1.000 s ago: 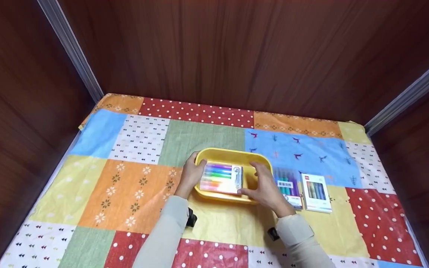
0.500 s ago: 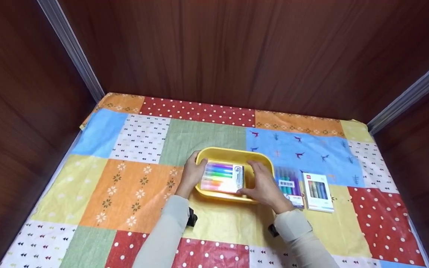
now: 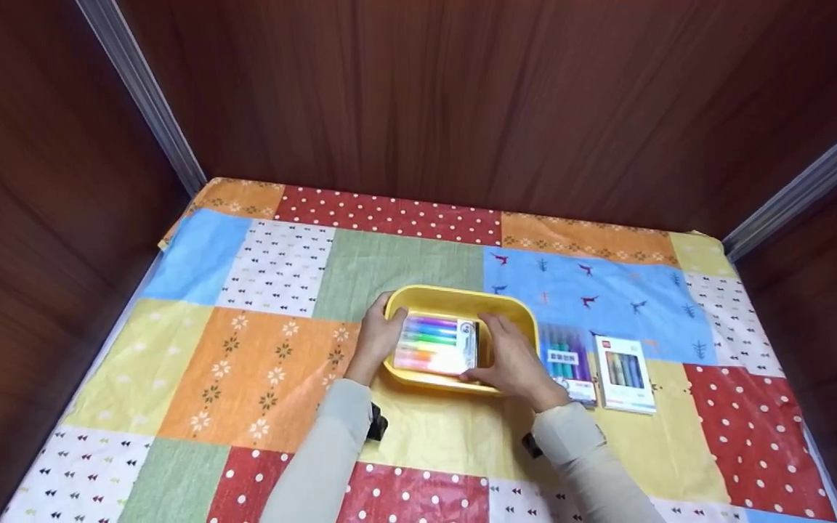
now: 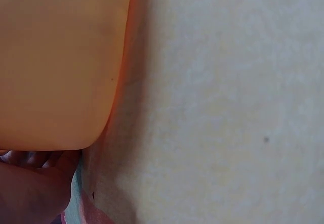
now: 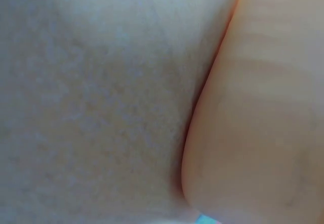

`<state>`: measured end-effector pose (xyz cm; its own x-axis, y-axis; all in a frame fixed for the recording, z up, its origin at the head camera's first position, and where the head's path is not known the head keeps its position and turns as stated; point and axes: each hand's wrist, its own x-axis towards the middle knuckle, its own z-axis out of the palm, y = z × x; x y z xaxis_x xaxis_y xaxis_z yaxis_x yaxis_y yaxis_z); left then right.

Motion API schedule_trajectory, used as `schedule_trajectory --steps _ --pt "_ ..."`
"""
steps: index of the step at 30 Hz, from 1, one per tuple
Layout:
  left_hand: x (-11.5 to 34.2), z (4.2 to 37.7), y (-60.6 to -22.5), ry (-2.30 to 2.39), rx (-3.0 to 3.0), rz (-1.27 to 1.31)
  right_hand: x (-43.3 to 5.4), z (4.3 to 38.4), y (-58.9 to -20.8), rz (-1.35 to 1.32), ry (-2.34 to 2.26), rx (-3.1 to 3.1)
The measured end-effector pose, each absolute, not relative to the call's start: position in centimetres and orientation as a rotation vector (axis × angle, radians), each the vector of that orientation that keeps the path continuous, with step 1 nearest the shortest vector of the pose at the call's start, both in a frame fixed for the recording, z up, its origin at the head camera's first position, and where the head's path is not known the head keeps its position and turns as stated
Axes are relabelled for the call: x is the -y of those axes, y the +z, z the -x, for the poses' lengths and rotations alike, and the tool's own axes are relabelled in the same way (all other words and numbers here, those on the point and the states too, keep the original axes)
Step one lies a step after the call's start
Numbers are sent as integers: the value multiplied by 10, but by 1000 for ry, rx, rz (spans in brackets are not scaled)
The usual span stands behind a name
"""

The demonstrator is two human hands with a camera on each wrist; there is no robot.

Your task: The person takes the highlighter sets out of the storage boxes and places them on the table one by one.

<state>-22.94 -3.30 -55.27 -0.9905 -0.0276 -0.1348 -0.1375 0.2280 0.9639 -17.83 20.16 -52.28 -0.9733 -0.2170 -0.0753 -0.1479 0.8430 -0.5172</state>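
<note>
A yellow plastic basket (image 3: 466, 295) rests on the patchwork cloth in the head view. Inside lies a clear pack of coloured pens (image 3: 429, 344), rainbow colours showing. My left hand (image 3: 377, 341) grips the basket's left end, its thumb over the rim and its fingers outside. My right hand (image 3: 514, 361) reaches into the basket, thumb and fingers spanning the pack's right end and pinching across it. Part of the basket floor lies hidden beneath that hand. The left wrist view shows the basket's outer wall (image 4: 61, 67) and my left fingers against it.
Right of the basket lie a pack of purple and green pens (image 3: 571, 367), partly behind my right hand, and a white windowed box (image 3: 625, 374) of pens. Dark wood-look panels (image 3: 404, 94) enclose the cloth (image 3: 259, 378) at the back and sides.
My right fingers have drawn in slightly toward the right end of the pen pack. The left hand keeps its hold on the basket. The whole head view has shifted a little.
</note>
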Motion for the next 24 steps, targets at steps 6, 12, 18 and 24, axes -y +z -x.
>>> schedule_trajectory --steps 6,12,18,24 --pt "31 228 -554 1876 -2392 178 -204 179 -526 286 -764 -2867" --pt "30 229 -556 1883 -2397 169 -203 182 -527 258 -711 -2882" --pt "32 230 -558 1903 -2389 168 -200 181 -531 258 -700 -2897" --pt "34 233 -551 1892 -2369 168 -201 185 -526 277 -658 -2864"
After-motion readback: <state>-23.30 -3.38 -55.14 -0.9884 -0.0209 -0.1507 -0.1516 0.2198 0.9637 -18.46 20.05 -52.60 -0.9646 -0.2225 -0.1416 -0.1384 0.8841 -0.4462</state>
